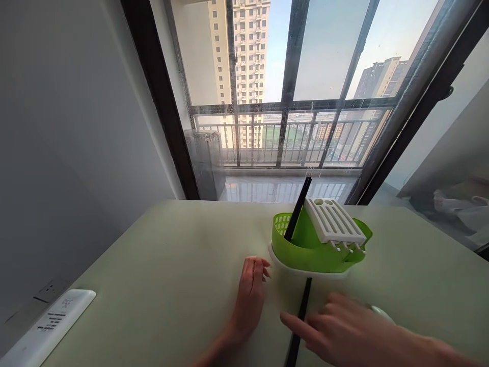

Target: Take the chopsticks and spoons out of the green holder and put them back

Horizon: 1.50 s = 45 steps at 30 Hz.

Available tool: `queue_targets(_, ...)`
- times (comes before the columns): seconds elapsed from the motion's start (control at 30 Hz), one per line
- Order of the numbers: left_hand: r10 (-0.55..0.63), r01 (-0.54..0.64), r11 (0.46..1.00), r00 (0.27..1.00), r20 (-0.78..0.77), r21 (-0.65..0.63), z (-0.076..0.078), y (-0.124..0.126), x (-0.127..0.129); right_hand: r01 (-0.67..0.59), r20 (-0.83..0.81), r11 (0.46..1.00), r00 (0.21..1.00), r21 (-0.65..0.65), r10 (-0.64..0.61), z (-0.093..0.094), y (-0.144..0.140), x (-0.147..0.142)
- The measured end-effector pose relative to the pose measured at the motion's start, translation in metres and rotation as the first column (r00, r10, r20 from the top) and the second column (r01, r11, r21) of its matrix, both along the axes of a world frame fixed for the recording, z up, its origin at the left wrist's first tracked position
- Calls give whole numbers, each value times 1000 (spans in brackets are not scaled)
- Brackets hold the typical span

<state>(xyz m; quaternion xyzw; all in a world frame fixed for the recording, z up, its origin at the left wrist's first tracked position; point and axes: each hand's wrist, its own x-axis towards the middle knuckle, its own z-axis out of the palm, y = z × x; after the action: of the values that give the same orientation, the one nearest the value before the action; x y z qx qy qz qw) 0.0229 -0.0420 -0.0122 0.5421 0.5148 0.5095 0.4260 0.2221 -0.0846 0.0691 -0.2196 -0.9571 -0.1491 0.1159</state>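
left hand [252, 285]: fingers bent, narrowly spaced, left of green holder [296, 255]; palm hidden.
right hand [340, 326]: blurred, one digit extended across chopsticks [306, 295], near side; grip, cannot tell.

Tabletop [171, 265] left of the left hand [252, 288] is open; beyond the right hand [342, 326], a green cutlery drainer [301, 257] with tilted chopsticks [298, 209] blocks the way.
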Motion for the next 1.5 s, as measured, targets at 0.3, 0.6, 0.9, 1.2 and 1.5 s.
queue_targets(0.3,-28,28,1000,1000,-4,-9,2,0,-1,-46,47,999,998,29,44,-57,-5,-13)
queue_targets(0.6,-100,101,995,991,-86,8,1,1,-2,32,-60,998,998,-49,-35,-61,8,-36)
queue_targets(0.9,-240,355,917,856,-458,183,10,-14,1,68,66,993,995,101,-75,-43,22,1)
queue_targets(1.2,-172,635,733,520,-837,244,1,-25,-1,159,42,985,986,72,-163,15,13,31)
queue_targets(1.5,-203,669,681,565,-800,300,0,-26,3,164,-142,925,964,-344,-223,98,-2,23)
